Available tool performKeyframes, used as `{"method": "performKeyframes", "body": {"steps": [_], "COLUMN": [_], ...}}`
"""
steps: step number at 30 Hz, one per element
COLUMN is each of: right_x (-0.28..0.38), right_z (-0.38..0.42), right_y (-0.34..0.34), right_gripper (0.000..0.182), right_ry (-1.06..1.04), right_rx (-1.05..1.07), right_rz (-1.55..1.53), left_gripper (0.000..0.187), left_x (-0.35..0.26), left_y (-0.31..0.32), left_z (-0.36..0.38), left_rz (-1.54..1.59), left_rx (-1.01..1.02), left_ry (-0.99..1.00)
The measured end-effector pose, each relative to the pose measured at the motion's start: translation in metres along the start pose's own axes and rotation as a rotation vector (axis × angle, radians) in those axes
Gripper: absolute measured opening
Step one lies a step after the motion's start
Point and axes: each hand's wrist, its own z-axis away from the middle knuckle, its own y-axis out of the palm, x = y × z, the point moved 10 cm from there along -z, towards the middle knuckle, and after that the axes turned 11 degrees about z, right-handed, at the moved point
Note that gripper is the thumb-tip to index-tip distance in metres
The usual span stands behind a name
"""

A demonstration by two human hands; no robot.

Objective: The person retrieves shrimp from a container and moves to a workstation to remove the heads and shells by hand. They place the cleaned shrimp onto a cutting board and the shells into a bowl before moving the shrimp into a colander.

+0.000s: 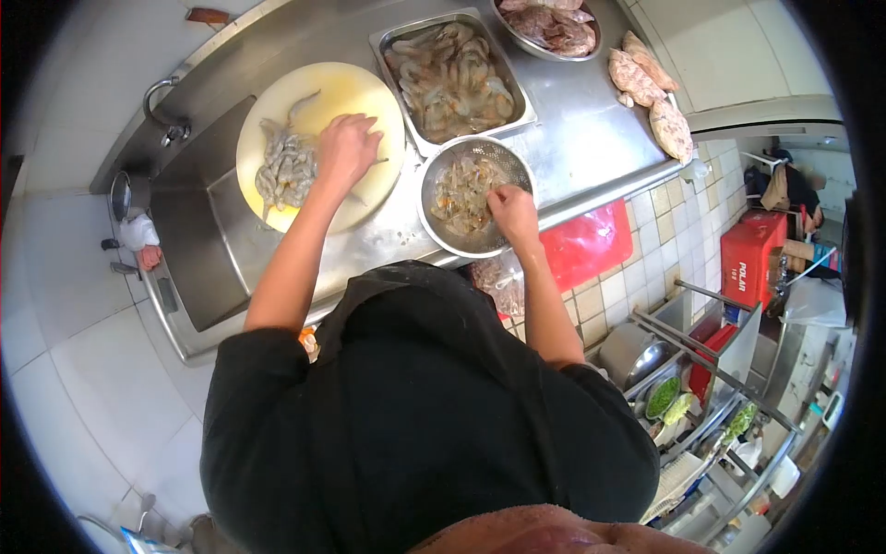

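My left hand point(349, 150) is over the round, pale yellow cutting board point(374, 97), its fingers stretched out and slightly apart. Close beside it lies a pile of peeled grey shrimp point(284, 171), with a few single ones elsewhere on the board. At the rim of a perforated metal colander point(429, 208), my right hand point(513, 212) has its fingertips pinched together; what they hold, if anything, is too small to name. Inside the colander is a heap of shrimp shells point(464, 192). Behind it, a rectangular steel pan point(378, 55) holds whole shrimp point(452, 78) in liquid.
A steel sink point(189, 231) with a tap point(171, 129) is at the left, partly under the board. At the back right are a metal bowl point(554, 54) of meat and several raw pieces of meat point(669, 129) on the counter. A red cooler point(749, 254) and metal rack stand farther right.
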Motion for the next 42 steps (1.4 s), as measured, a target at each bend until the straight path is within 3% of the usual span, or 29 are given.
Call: {"method": "performKeyframes", "body": {"steps": [3, 6, 12, 13, 16, 20, 22, 26, 33, 36, 37, 38, 40, 42], "right_x": [0.009, 0.006, 0.002, -0.001, -0.006, -0.012, -0.007, 0.008, 0.129, 0.139, 0.130, 0.125, 0.107, 0.082], "right_z": [0.003, 0.004, 0.012, 0.014, 0.016, 0.013, 0.006, -0.017, -0.039, -0.036, -0.032, -0.025, -0.013, -0.004], "right_y": [0.009, 0.015, -0.011, -0.012, -0.015, -0.011, -0.011, -0.007, -0.084, -0.051, -0.036, -0.031, -0.014, 0.000], "right_gripper": [0.023, 0.022, 0.021, 0.022, 0.022, 0.023, 0.023, 0.021, 0.030, 0.031, 0.029, 0.029, 0.028, 0.026], "right_ry": [-0.060, -0.040, 0.035, 0.034, 0.135, 0.133, 0.122, 0.087, -0.395, -0.538, -0.438, -0.422, -0.381, -0.135], "right_rx": [0.033, 0.073, 0.038, 0.044, 0.107, 0.056, 0.053, 0.034, -0.429, -0.272, -0.113, -0.094, -0.055, 0.081], "right_rz": [-0.058, -0.077, -0.153, -0.156, -0.140, -0.247, -0.253, -0.330, -0.182, -0.125, -0.139, -0.167, -0.220, -0.413], "left_gripper": [0.026, 0.030, 0.027, 0.021, 0.017, 0.017, 0.017, 0.017, 0.014, 0.012, 0.013, 0.020, 0.027, 0.031], "left_x": [0.013, 0.038, 0.085, 0.082, 0.093, 0.114, 0.112, 0.085, 0.002, -0.019, -0.019, -0.021, -0.038, -0.041], "left_y": [0.056, 0.101, 0.135, 0.139, 0.155, 0.168, 0.163, 0.116, 0.093, 0.105, 0.111, 0.111, 0.105, 0.109], "left_z": [-0.049, -0.096, -0.181, -0.188, -0.195, -0.199, -0.194, -0.179, -0.060, -0.008, 0.008, 0.021, 0.035, 0.043], "left_rz": [0.025, -0.102, -0.358, -0.392, -0.416, -0.384, -0.310, 0.064, 0.820, 1.047, 1.112, 1.222, 1.248, 0.981], "left_rx": [0.257, 0.346, 0.333, 0.336, 0.337, 0.380, 0.351, 0.245, 0.409, 0.483, 0.442, 0.363, 0.334, 0.381], "left_ry": [-0.117, -0.223, -0.239, -0.117, -0.019, -0.058, -0.051, -0.236, -0.569, -0.694, -0.751, -0.798, -0.687, -0.400]}}
